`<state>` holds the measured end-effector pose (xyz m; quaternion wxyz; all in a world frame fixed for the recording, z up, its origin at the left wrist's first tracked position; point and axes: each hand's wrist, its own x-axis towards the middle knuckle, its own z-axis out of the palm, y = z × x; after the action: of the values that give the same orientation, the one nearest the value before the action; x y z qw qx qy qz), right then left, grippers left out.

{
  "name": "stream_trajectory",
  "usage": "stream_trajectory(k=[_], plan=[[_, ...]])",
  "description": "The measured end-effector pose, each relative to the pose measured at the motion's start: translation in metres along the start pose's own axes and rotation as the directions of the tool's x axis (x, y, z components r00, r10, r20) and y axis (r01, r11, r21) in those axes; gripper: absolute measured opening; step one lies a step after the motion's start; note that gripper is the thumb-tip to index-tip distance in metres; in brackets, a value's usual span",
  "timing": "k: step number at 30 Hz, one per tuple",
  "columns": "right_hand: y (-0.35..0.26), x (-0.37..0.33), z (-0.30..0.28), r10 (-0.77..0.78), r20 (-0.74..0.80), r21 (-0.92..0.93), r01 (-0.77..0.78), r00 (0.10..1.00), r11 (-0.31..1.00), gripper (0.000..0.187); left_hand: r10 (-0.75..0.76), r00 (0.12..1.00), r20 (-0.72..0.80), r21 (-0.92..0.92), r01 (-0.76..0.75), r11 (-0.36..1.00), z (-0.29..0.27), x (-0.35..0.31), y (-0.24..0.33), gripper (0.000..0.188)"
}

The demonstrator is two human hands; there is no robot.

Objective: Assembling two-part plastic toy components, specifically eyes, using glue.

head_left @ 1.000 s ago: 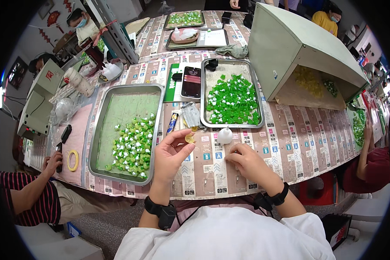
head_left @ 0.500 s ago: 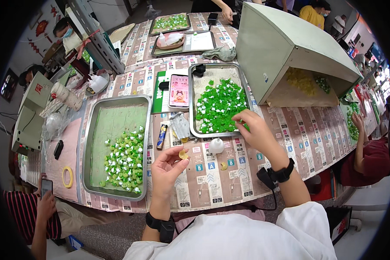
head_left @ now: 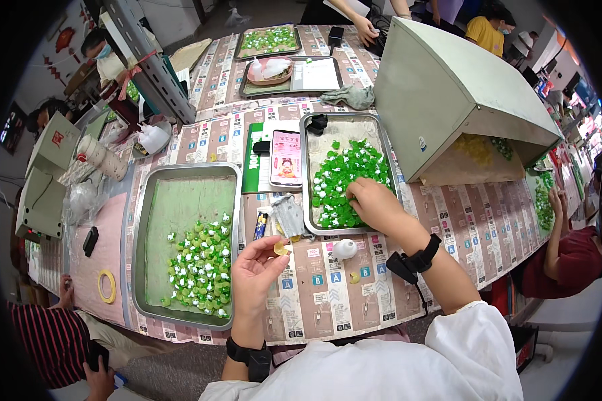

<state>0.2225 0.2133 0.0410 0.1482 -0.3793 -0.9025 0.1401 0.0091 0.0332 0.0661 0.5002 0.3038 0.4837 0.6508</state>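
My left hand [head_left: 257,271] holds a small yellow cup-shaped piece [head_left: 280,248] between thumb and fingertips, above the patterned table cover. Over the right metal tray [head_left: 308,144], my right hand [head_left: 374,200] reaches down with its fingers drawn together among small green-and-white pieces [head_left: 354,164]. Whatever those fingertips may hold is hidden. Just below that tray is a small white squeeze bottle [head_left: 344,248], with another yellow piece [head_left: 354,277] near it. A larger metal tray [head_left: 140,234] beside my left hand carries yellow-green pieces with white parts [head_left: 201,267].
A phone [head_left: 285,158] with a lit screen lies between the trays. Near it are a blue tube [head_left: 260,225] and a crumpled grey packet [head_left: 288,215]. A grey-green metal hood [head_left: 441,100] stands at the right. Yellow tape [head_left: 106,286] lies far left. Other people are around the table.
My right hand has moved left from the right tray's lower right edge, deeper among the green pieces. My left hand still pinches the yellow piece. The whole view has shifted slightly.
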Motion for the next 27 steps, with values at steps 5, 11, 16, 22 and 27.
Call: stream_trajectory(k=[5, 11, 16, 22, 27], plan=[[-0.004, -0.008, -0.005, -0.022, 0.011, -0.006, 0.023, 1.0, 1.0, 0.015, -0.005, 0.999, 0.053, -0.025, 0.006, 1.0, 0.008, 0.01, 0.006, 0.033], [0.004, -0.011, -0.014, -0.008, -0.016, 0.001, 0.008, 1.0, 1.0, 0.016, 0.025, 0.994, 0.107, -0.036, -0.022, 0.999, 0.016, 0.009, 0.008, 0.035], [-0.001, -0.017, -0.04, 0.134, -0.128, 0.364, -0.08, 0.983, 0.928, 0.016, 0.043, 0.996, 0.073, -0.017, -0.041, 0.999, 0.012, 0.002, 0.008, 0.034], [-0.009, -0.052, -0.063, 0.241, 0.002, 0.798, -0.147, 0.971, 0.585, 0.013, 0.015, 0.991, 0.133, -0.042, -0.01, 0.999, 0.019, -0.004, 0.01, 0.034], [-0.057, -0.082, -0.091, 0.202, -0.023, 0.88, -0.076, 0.979, 0.47, 0.02, 0.027, 0.983, 0.18, -0.011, -0.026, 1.0, 0.022, -0.012, 0.011, 0.034]])
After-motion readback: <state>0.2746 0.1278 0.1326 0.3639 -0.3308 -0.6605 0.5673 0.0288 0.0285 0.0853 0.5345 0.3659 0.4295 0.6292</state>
